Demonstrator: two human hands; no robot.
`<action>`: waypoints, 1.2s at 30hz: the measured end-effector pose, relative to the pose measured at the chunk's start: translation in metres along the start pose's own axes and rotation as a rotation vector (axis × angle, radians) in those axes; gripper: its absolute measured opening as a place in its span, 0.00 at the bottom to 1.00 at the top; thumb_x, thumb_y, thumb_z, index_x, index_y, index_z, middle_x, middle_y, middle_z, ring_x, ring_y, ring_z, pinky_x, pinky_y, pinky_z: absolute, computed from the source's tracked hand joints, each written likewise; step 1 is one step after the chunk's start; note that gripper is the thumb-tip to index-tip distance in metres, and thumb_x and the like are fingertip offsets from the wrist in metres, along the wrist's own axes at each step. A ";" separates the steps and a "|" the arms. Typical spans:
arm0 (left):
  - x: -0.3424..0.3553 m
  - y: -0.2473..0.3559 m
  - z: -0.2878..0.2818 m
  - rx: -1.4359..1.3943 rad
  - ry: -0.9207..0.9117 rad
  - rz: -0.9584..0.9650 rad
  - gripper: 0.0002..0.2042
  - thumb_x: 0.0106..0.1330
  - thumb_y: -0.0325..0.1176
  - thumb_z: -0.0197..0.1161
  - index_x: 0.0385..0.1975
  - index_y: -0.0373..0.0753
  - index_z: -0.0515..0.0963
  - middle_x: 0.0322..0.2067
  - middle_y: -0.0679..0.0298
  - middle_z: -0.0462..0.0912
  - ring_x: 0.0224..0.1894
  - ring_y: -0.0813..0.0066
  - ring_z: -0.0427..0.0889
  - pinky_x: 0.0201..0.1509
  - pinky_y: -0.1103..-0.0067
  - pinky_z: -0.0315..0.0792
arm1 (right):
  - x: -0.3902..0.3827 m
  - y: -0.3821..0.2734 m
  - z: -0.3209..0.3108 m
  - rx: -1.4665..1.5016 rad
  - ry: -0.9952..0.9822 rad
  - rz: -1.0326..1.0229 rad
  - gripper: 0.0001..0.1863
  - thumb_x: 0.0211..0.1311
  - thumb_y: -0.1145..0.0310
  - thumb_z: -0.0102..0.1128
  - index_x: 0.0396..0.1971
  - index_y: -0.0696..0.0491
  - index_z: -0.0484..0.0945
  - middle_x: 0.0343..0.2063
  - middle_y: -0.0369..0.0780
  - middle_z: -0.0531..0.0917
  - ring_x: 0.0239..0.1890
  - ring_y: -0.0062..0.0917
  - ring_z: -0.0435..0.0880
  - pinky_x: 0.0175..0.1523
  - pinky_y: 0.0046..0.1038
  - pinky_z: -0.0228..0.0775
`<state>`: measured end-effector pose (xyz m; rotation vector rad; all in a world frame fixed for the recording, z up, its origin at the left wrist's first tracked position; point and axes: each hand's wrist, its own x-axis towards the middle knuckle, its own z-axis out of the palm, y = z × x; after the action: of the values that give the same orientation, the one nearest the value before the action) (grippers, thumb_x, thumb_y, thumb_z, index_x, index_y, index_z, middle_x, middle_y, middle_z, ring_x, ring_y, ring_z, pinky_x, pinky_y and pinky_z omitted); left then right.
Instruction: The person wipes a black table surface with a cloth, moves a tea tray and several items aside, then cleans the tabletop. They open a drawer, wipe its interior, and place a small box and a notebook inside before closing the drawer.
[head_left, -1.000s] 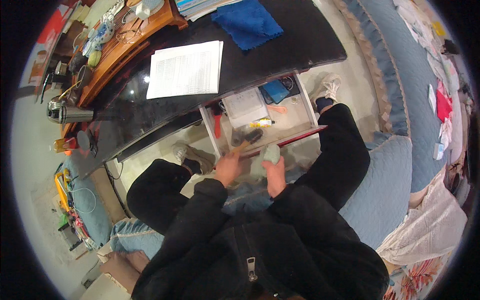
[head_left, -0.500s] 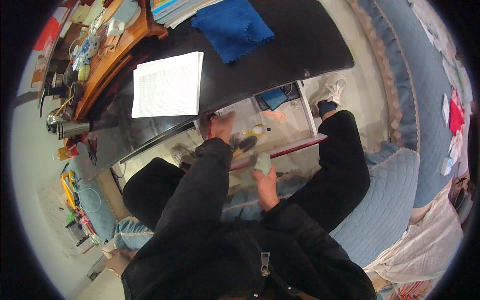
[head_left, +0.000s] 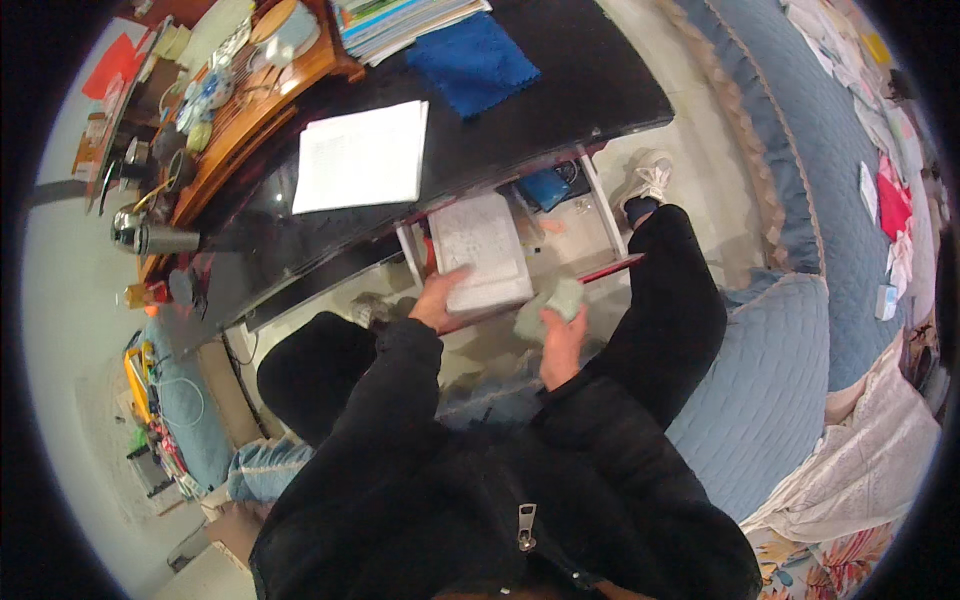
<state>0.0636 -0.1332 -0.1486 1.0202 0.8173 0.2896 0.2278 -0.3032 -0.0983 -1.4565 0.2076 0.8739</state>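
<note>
My left hand [head_left: 437,300] grips the near left corner of a white rectangular box [head_left: 482,245], thumb on top. The box is tilted above the left part of an open drawer [head_left: 605,207] and hides much of what lies there. In my right hand [head_left: 563,348] is a crumpled pale green cloth [head_left: 551,306], held just off the box's right side, in front of the drawer's red-edged front. Farther back in the drawer lies a blue flat item [head_left: 543,188] beside dark things.
The black desk [head_left: 600,90] above bears white papers [head_left: 362,157], a blue cloth [head_left: 474,64] and a stack of books [head_left: 400,25]. A wooden tea tray [head_left: 285,75] with cups stands at left, near a steel flask [head_left: 168,238]. Blue quilted covers [head_left: 770,340] lie at right.
My left hand has drawn back from inside the drawer, bringing up the white box. The right hand with the cloth has shifted slightly right and forward.
</note>
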 end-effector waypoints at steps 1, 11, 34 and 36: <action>-0.017 0.001 0.012 -0.256 0.106 -0.132 0.26 0.63 0.26 0.66 0.62 0.35 0.71 0.58 0.55 0.76 0.59 0.64 0.77 0.62 0.71 0.71 | -0.001 -0.009 -0.001 0.052 -0.069 -0.132 0.27 0.58 0.77 0.60 0.59 0.56 0.67 0.47 0.39 0.77 0.48 0.27 0.76 0.55 0.29 0.69; -0.135 0.028 0.067 -0.281 0.119 -0.052 0.24 0.63 0.30 0.67 0.60 0.37 0.72 0.56 0.65 0.78 0.55 0.71 0.77 0.58 0.73 0.73 | -0.075 -0.042 0.022 -1.162 -0.859 -1.359 0.44 0.34 0.74 0.63 0.63 0.43 0.71 0.64 0.42 0.70 0.67 0.41 0.65 0.66 0.41 0.57; -0.181 0.042 0.009 -1.340 -0.363 0.093 0.20 0.73 0.39 0.53 0.59 0.35 0.66 0.45 0.60 0.74 0.39 0.71 0.81 0.35 0.77 0.78 | -0.162 -0.064 0.017 -0.584 -1.387 -0.651 0.16 0.69 0.66 0.59 0.52 0.59 0.77 0.40 0.40 0.84 0.44 0.21 0.81 0.50 0.30 0.73; -0.187 0.048 0.022 -1.514 -0.407 0.087 0.24 0.73 0.45 0.53 0.59 0.34 0.63 0.43 0.61 0.70 0.35 0.71 0.78 0.32 0.78 0.77 | -0.159 -0.074 0.012 -0.664 -1.285 -0.544 0.18 0.66 0.63 0.62 0.52 0.56 0.78 0.40 0.41 0.85 0.42 0.24 0.82 0.50 0.31 0.74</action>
<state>-0.0399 -0.2284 -0.0149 -0.3276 0.0295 0.6061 0.1602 -0.3450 0.0590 -1.1393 -1.4718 1.2891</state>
